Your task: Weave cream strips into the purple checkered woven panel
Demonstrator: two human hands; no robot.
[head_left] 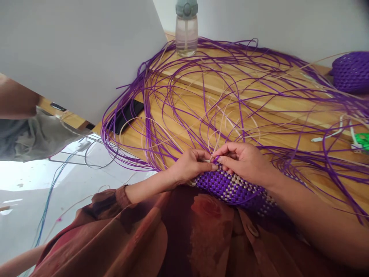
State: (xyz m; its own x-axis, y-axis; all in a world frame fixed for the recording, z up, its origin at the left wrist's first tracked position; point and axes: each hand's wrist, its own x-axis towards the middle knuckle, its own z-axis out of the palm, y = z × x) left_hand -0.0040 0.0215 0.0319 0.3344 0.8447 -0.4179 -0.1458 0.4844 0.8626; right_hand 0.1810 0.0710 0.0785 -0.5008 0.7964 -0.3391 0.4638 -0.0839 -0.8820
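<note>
A half-woven purple and white basket piece point(233, 189) lies at the near edge of the wooden table point(184, 111), against my lap. My left hand point(191, 165) pinches strands at its upper rim, fingers closed. My right hand point(245, 159) meets it from the right, fingertips pinched on a purple strand at the same spot. Long purple strands point(201, 88) and a few cream strands point(221, 130) fan out from the weave across the table.
A clear water bottle point(186, 29) with a green lid stands at the back. A black phone point(127, 115) lies at the table's left edge. A finished purple woven piece point(352, 72) sits far right, with a white cable point(331, 134) and green item point(362, 141). Another person's arm point(17, 104) shows at left.
</note>
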